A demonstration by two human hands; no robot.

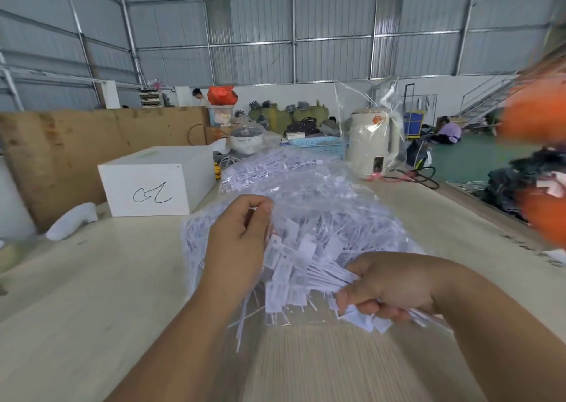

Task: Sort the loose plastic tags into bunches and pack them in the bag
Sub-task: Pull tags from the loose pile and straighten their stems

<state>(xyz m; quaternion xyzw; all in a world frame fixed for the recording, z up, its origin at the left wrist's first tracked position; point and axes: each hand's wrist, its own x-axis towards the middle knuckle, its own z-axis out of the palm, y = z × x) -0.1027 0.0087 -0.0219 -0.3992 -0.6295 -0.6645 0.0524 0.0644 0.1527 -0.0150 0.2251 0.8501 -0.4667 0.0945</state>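
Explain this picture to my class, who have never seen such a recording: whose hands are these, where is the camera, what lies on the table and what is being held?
There is no machine here. A person wears a camera on the head, so you look forward and down at their own hands. The left hand pinches the edge of a clear plastic bag full of white plastic tags. The right hand grips a bunch of tags, gathered side by side. Everything rests on a pale wooden table. Farther back stand a white box with a scribble on it and a cream kettle wrapped in plastic.
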